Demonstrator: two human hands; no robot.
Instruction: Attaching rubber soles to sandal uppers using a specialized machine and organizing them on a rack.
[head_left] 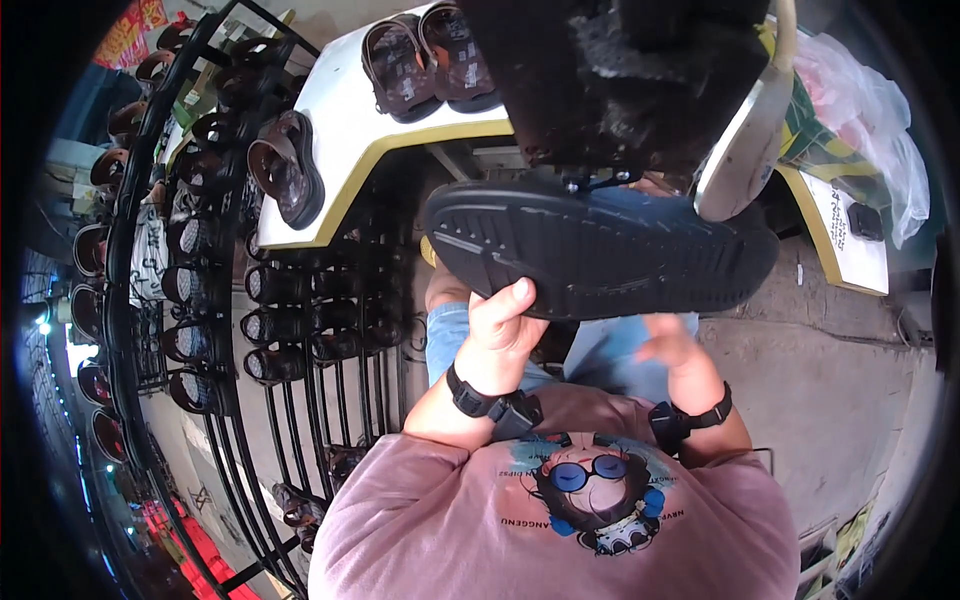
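A black sandal (600,255), its ridged sole facing up, lies tilted beneath the head of a dark, worn machine (620,90). My left hand (505,325) grips its lower edge, thumb pressed onto the sole and the other fingers hidden underneath. Just below that same edge, toward the heel end, is my right hand (668,342). Motion smears its fingers, and I cannot tell whether they touch the sandal. A pale metal lever (742,150) hangs from the machine and overlaps the sandal's upper right side.
A white worktable (345,120) with yellow edging curves around the machine. On it stand a pair of brown sandals (425,60) and a single one (290,165). Black racks (215,250) full of sandals fill the left. A plastic bag (860,120) and a small black object (865,222) sit right.
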